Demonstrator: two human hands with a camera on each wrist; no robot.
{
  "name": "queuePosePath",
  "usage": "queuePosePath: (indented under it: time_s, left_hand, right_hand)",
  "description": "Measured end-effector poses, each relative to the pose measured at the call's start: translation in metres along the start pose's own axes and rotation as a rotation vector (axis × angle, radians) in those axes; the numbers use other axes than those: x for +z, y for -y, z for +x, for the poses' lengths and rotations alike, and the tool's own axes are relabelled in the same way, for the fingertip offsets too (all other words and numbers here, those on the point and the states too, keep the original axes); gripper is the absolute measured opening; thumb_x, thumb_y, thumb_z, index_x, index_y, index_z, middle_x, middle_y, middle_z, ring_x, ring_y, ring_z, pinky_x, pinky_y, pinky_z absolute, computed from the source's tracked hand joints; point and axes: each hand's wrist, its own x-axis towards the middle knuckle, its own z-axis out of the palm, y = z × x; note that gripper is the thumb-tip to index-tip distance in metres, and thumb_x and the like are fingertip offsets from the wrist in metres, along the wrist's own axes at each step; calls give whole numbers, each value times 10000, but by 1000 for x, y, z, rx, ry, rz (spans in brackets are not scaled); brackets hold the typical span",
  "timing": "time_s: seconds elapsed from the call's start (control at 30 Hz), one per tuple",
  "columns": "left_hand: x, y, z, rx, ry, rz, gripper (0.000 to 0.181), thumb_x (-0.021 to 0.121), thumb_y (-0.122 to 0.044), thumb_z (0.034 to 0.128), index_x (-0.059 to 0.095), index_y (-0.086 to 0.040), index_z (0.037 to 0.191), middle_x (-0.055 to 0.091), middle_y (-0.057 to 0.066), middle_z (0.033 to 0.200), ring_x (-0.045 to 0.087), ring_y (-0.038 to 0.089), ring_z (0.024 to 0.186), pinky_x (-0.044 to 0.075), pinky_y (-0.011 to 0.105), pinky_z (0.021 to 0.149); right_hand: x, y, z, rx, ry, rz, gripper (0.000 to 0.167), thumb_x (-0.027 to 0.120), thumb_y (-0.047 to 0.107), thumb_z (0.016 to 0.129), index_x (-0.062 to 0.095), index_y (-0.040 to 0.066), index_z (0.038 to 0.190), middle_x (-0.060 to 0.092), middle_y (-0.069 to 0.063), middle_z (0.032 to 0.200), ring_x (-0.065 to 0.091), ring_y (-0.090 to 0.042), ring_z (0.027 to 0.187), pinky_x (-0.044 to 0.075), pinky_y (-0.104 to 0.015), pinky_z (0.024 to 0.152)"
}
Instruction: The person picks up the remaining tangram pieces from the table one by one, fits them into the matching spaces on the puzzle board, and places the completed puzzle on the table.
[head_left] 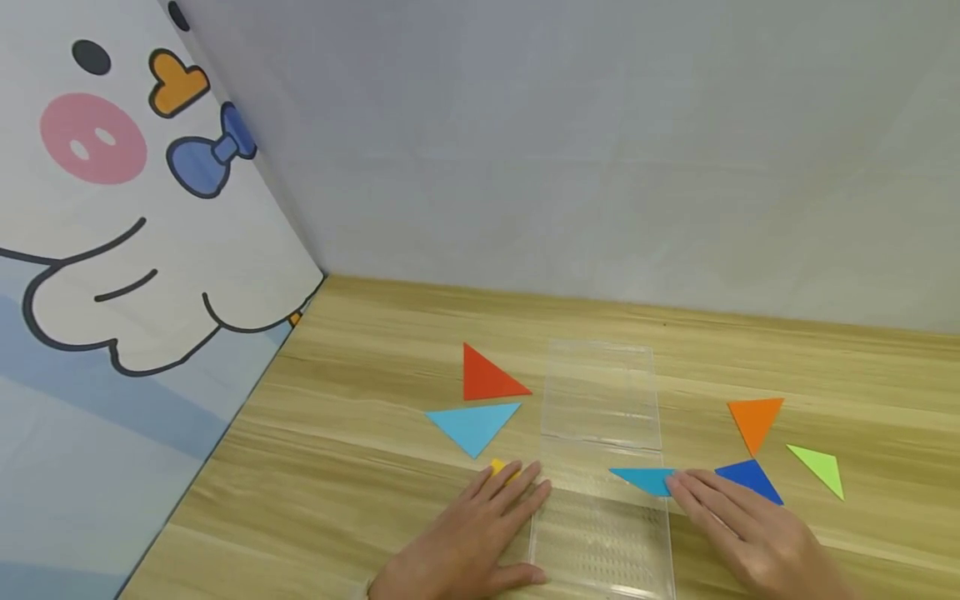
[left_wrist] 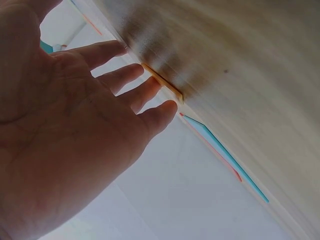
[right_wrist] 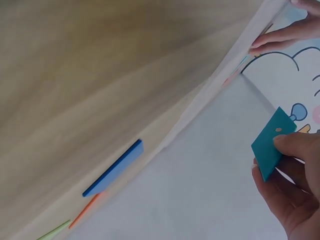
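My right hand [head_left: 757, 533] pinches a blue-teal parallelogram tile [head_left: 641, 479] between thumb and fingers, above the right side of a clear plastic case [head_left: 600, 542]. In the right wrist view that tile [right_wrist: 265, 150] is held off the table. My left hand [head_left: 468, 542] lies left of the case with fingers extended, covering most of a yellow tile [head_left: 501, 468]. The left wrist view shows the fingertips at this tile's edge [left_wrist: 165, 84]. Beyond the left hand are a light blue triangle [head_left: 476, 425] and a red triangle [head_left: 487, 377].
Right of the case lie an orange triangle [head_left: 756, 421], a dark blue tile [head_left: 753, 479] partly behind the right hand, and a light green triangle [head_left: 823, 468]. The case lies open on the wooden table [head_left: 360, 375]. A grey wall [head_left: 600, 167] and a cartoon-printed panel [head_left: 180, 275] border the table.
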Motion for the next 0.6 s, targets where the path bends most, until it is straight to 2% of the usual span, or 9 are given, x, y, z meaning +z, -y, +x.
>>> queuePosePath:
  time_s: [0.07, 0.13, 0.2, 0.27, 0.3, 0.37, 0.47, 0.57, 0.6]
  left_hand:
    - [0, 0, 0, 2, -4, 3, 791, 511, -623, 1008, 374, -111, 1595, 334, 80, 1653, 328, 288, 1511, 331, 496, 1189]
    - [0, 0, 0, 4, -4, 1, 790, 515, -618, 1010, 373, -108, 1595, 340, 80, 1651, 330, 289, 1510, 331, 497, 1189]
    - [-1, 0, 0, 5, -2, -4, 789, 517, -614, 1010, 369, -107, 1597, 341, 81, 1650, 330, 288, 1510, 329, 497, 1190]
    - [-1, 0, 0, 4, -1, -9, 790, 520, -612, 1010, 366, -107, 1597, 344, 83, 1648, 331, 288, 1509, 328, 497, 1190]
    - [-1, 0, 0, 4, -1, -11, 790, 521, -611, 1010, 366, -106, 1597, 346, 86, 1647, 332, 289, 1508, 328, 498, 1190]
    - [-1, 0, 0, 4, 0, -16, 790, 523, -609, 1010, 365, -106, 1597, 345, 87, 1647, 331, 288, 1509, 327, 498, 1191]
    - [-1, 0, 0, 6, 1, -19, 789, 523, -608, 1010, 366, -103, 1596, 344, 87, 1647, 327, 288, 1511, 328, 500, 1190]
    - [-1, 0, 1, 9, -3, -15, 790, 525, -610, 1009, 372, -101, 1593, 350, 89, 1644, 333, 289, 1508, 332, 500, 1188]
    - [-1, 0, 1, 11, -5, -10, 791, 524, -613, 1008, 372, -102, 1593, 352, 89, 1643, 335, 289, 1507, 333, 499, 1187]
  right_hand:
    - [2, 3, -1, -18, -17, -1, 328, 412, -88, 1062, 669, -110, 1266, 698, -178, 1272, 633, -237, 1241, 441, -274, 1082]
    - [3, 8, -4, -2, -7, 21, 348, 419, 76, 1110, 689, -105, 1233, 739, -178, 1153, 691, -260, 1038, 460, -259, 1064]
    - [3, 14, -10, 30, 27, 48, 479, 410, 272, 1130, 703, -99, 1204, 749, -182, 1051, 682, -276, 866, 451, -245, 1071]
    - [2, 19, -15, 69, 66, 70, 639, 404, 465, 1105, 719, -88, 1159, 744, -189, 972, 682, -299, 793, 431, -236, 1089]
    - [2, 22, -18, 91, 88, 87, 712, 397, 545, 1083, 720, -86, 1145, 745, -195, 975, 685, -307, 785, 366, -228, 1136]
    - [1, 26, -22, 116, 124, 86, 717, 398, 565, 1075, 721, -73, 1124, 747, -190, 980, 688, -306, 778, 398, -219, 1112]
    - [4, 30, -26, 115, 141, 54, 668, 407, 534, 1083, 725, -53, 1071, 754, -171, 954, 690, -287, 744, 569, -250, 871]
    - [7, 35, -28, 99, 142, 16, 611, 405, 477, 1099, 725, -40, 1035, 759, -157, 914, 691, -276, 709, 563, -318, 574]
    - [8, 35, -28, 94, 136, 9, 604, 404, 467, 1101, 729, -39, 1040, 759, -159, 901, 691, -279, 699, 563, -327, 555]
